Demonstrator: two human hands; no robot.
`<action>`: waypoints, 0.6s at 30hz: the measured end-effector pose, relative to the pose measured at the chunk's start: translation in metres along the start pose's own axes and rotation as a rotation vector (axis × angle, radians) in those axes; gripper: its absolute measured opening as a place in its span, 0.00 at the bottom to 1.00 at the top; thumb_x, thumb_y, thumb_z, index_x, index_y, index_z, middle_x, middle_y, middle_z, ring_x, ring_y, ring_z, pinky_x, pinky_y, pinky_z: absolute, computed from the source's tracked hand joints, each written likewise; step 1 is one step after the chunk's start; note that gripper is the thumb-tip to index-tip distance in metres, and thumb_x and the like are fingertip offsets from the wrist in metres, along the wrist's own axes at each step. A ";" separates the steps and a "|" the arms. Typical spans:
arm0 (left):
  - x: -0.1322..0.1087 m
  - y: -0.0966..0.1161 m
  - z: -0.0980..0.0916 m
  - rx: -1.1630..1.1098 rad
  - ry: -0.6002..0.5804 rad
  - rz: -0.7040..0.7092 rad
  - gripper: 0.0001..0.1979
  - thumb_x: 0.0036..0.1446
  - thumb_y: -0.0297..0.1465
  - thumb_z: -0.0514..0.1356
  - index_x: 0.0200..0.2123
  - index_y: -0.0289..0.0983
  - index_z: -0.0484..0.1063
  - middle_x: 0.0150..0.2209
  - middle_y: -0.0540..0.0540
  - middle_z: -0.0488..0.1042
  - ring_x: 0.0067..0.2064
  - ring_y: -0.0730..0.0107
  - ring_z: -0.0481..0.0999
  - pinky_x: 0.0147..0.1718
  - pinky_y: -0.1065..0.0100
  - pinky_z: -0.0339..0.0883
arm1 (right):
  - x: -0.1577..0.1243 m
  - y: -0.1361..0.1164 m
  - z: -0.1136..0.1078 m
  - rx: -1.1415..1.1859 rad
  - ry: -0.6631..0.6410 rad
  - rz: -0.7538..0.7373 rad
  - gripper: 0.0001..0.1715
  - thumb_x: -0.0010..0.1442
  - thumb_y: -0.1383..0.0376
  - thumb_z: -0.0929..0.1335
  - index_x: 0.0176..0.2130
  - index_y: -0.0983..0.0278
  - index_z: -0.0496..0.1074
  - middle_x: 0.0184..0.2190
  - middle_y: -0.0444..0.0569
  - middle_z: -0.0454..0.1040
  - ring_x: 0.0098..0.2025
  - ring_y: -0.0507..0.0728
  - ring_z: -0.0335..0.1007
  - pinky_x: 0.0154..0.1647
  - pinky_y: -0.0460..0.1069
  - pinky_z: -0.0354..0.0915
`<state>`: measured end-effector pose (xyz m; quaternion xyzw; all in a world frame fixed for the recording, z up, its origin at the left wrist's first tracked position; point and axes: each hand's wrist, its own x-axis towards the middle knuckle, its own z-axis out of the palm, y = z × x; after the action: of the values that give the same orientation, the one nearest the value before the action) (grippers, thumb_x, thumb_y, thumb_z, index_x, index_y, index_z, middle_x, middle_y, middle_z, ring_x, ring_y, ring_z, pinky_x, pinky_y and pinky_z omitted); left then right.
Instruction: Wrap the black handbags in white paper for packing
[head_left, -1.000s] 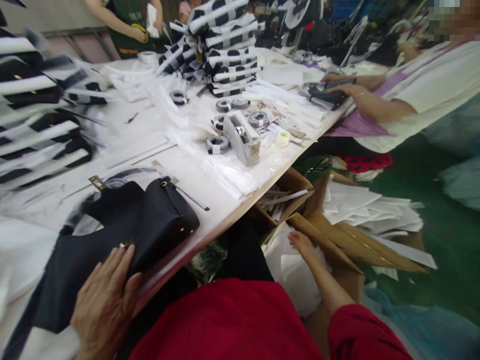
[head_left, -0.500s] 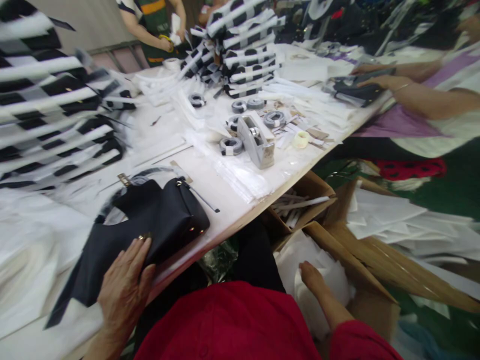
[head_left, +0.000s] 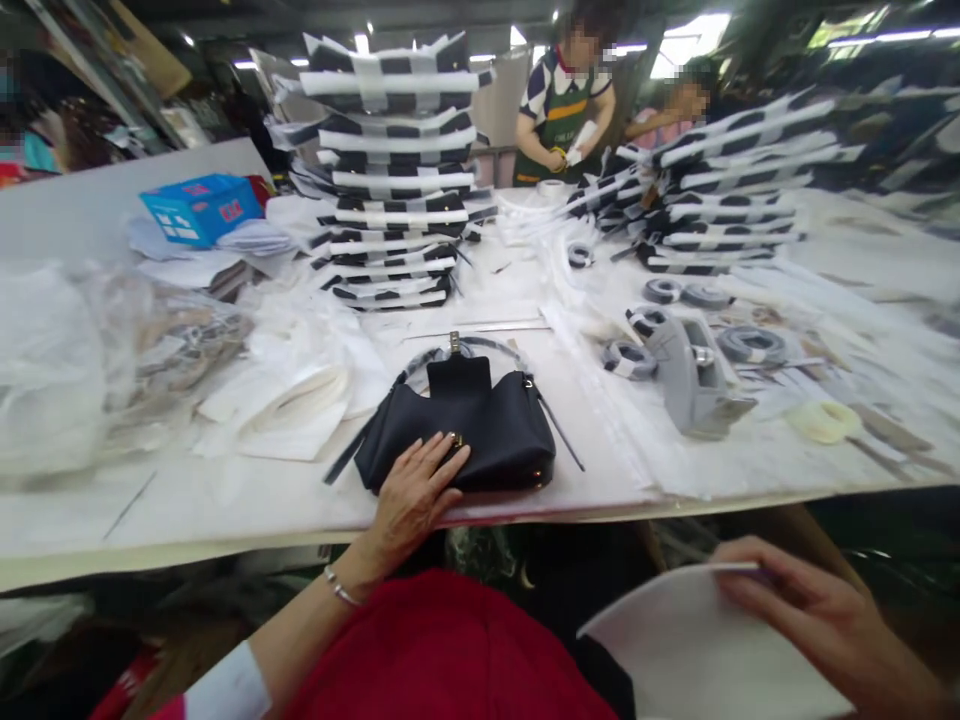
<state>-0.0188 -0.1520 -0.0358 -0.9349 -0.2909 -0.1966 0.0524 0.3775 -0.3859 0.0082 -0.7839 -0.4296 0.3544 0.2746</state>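
A black handbag (head_left: 495, 430) lies on the white table in front of me, its flap folded back and its wrapped strap behind it. My left hand (head_left: 424, 480) rests flat on the bag's front, fingers stretched out beside the gold clasp (head_left: 456, 440). Below the table edge at the right, my right hand (head_left: 795, 590) pinches a white sheet (head_left: 720, 640), which looks like thin foam or paper and hangs down in a curve.
A grey tape dispenser (head_left: 686, 375) and several wrapped strap coils (head_left: 750, 345) lie to the right. Stacks of wrapped black bags (head_left: 397, 215) stand behind. White sheets (head_left: 300, 400) and a blue box (head_left: 201, 208) are at the left. A co-worker (head_left: 562, 110) stands across the table.
My right hand has risen out of the carton of white sheets, bringing one sheet up. My left hand stays on the handbag. The view has swung left and up.
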 end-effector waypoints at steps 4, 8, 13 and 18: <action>-0.001 0.000 0.002 -0.058 0.002 -0.027 0.25 0.68 0.38 0.52 0.67 0.43 0.57 0.65 0.41 0.63 0.66 0.57 0.63 0.63 0.54 0.57 | 0.016 -0.144 -0.007 0.248 0.248 -0.231 0.21 0.43 0.45 0.76 0.31 0.56 0.77 0.28 0.53 0.76 0.28 0.59 0.70 0.22 0.50 0.66; -0.003 0.002 0.009 -0.184 0.146 -0.038 0.17 0.69 0.34 0.49 0.56 0.37 0.70 0.53 0.41 0.75 0.58 0.59 0.71 0.61 0.54 0.62 | 0.051 -0.238 0.036 0.329 0.149 -0.313 0.19 0.51 0.50 0.74 0.36 0.62 0.76 0.26 0.46 0.75 0.23 0.52 0.65 0.19 0.45 0.59; -0.005 0.004 0.024 -0.211 0.249 -0.079 0.15 0.68 0.28 0.48 0.41 0.37 0.74 0.41 0.44 0.78 0.47 0.63 0.76 0.54 0.58 0.68 | 0.116 -0.287 0.091 0.100 0.170 -0.619 0.13 0.57 0.56 0.70 0.34 0.64 0.75 0.26 0.42 0.74 0.27 0.51 0.67 0.29 0.45 0.63; -0.008 0.004 0.028 -0.206 0.241 -0.065 0.12 0.67 0.35 0.53 0.42 0.38 0.75 0.37 0.44 0.78 0.43 0.61 0.78 0.51 0.56 0.70 | 0.166 -0.320 0.139 -0.358 0.033 -1.011 0.13 0.62 0.62 0.68 0.46 0.61 0.76 0.42 0.48 0.80 0.44 0.58 0.75 0.47 0.51 0.67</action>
<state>-0.0134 -0.1532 -0.0641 -0.8950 -0.2910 -0.3377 -0.0158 0.1776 -0.0704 0.1075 -0.5194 -0.8028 0.0867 0.2798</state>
